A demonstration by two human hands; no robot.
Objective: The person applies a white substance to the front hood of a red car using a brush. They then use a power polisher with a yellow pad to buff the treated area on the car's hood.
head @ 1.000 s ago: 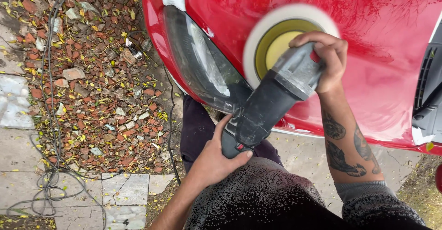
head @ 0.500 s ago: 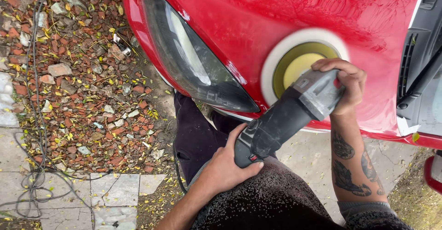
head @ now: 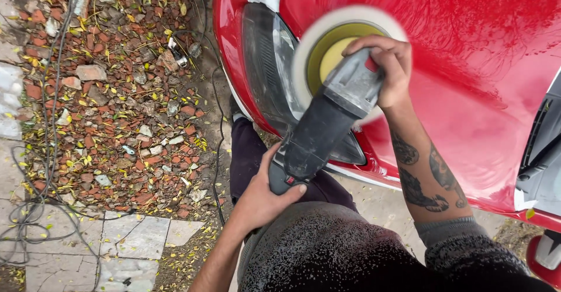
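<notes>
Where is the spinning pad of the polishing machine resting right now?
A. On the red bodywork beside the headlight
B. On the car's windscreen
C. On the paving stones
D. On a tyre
A: the white and yellow pad sits on the red car body, right beside the dark headlight.

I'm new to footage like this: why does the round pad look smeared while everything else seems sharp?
Head view: the pad rim is motion-blurred from spinning; the polisher, both hands and the gravel stay crisp. Light is soft daylight, no hard shadows; the red hood mirrors tree branches rather than harsh glare.
</notes>
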